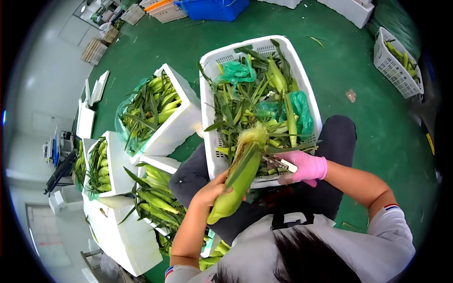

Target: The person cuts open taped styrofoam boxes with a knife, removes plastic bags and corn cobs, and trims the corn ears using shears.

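My left hand [211,192], without a glove, is wrapped round a large green ear of corn [239,181] in its husk. The ear slants over the near edge of the basket, its brownish silk end pointing away from me. My right hand [306,167], in a pink glove, grips a cutter [282,163] with a pale end and a dark metal part. That tool is close to the right side of the ear; whether it touches the husk I cannot tell. Beneath both hands, a white plastic basket [206,101] holds cut leaves, husks and green plastic bags [302,113].
To the left, a white foam box [177,123] and another foam box [120,165] hold corn. More unhusked corn [155,195] is piled by my left leg. A white basket [391,70] with corn stands far right; a blue crate [214,9] is at the back.
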`<control>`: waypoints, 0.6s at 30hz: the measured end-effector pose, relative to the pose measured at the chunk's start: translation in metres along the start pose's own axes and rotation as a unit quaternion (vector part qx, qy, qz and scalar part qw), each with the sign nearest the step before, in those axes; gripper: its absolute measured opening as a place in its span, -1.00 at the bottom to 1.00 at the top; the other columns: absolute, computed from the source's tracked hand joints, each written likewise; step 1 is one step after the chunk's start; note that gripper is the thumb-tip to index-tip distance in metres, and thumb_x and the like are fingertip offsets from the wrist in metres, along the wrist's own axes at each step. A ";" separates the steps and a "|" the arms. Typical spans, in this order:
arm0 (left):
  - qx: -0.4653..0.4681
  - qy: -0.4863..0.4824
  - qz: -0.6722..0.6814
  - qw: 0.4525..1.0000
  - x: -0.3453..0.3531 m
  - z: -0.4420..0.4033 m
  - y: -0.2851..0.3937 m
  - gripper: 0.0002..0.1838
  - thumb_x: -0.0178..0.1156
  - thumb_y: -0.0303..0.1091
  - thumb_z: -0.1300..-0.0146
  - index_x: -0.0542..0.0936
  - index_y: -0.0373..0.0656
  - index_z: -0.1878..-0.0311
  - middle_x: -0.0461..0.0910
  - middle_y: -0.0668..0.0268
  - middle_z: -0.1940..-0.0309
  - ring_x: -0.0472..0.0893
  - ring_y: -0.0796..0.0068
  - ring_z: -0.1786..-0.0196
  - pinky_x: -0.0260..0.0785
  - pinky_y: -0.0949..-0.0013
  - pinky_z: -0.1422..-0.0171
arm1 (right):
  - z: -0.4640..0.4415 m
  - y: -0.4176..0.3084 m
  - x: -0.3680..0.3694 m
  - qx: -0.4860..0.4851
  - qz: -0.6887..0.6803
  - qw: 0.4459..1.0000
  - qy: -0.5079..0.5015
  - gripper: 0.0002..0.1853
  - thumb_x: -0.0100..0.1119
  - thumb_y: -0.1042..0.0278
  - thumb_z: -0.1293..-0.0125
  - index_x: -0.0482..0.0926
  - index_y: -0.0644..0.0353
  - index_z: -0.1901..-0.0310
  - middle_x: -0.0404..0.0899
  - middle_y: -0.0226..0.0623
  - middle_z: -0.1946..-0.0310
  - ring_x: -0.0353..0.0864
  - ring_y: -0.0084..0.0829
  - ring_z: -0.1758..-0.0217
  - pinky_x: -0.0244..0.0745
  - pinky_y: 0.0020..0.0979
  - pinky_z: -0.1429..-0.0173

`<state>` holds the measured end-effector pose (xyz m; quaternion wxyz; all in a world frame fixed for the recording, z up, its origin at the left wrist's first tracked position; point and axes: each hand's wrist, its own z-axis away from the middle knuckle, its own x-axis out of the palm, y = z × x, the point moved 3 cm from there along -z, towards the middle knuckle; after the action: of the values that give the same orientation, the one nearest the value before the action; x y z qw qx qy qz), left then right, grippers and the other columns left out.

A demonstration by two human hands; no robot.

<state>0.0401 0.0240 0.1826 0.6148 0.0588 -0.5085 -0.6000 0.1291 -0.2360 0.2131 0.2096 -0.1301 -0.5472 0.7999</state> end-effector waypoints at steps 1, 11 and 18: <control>-0.012 0.019 0.040 0.999 -0.005 0.006 -0.010 -0.08 0.45 0.07 -0.01 0.31 -0.32 -0.31 0.56 0.02 0.11 0.64 0.21 0.18 0.51 0.28 0.06 | -0.011 0.006 0.003 -0.022 0.001 1.000 0.007 -0.55 0.34 0.26 -0.08 0.51 0.26 0.00 0.55 -0.34 0.28 0.52 -0.54 0.25 0.48 -0.44 0.11; -0.014 -0.038 0.056 0.998 0.011 0.003 -0.011 -0.02 0.44 -0.02 -0.11 0.14 -0.24 -0.47 0.40 0.07 -0.28 0.53 0.10 -0.24 0.41 0.18 -0.28 | -0.012 0.048 0.023 0.110 -0.289 0.943 0.124 -0.77 0.27 0.24 -0.24 0.51 0.24 0.34 0.49 -0.38 0.59 0.49 -0.53 0.59 0.46 -0.46 0.45; 0.245 0.162 0.006 0.956 -0.021 -0.030 0.011 -0.14 0.40 0.13 -0.12 0.28 -0.13 -0.34 0.44 0.08 -0.18 0.44 0.08 -0.28 0.33 -0.04 -0.35 | 0.019 0.047 0.049 0.003 -0.350 0.926 0.143 -0.53 0.22 0.43 -0.19 0.38 0.26 -0.14 0.49 -0.37 0.26 0.48 -0.55 0.22 0.45 -0.48 0.13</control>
<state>0.0730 0.0275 0.1640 0.6594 0.3005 -0.5338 -0.4358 0.0689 -0.2427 0.1771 0.5525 -0.0423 -0.5196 0.6504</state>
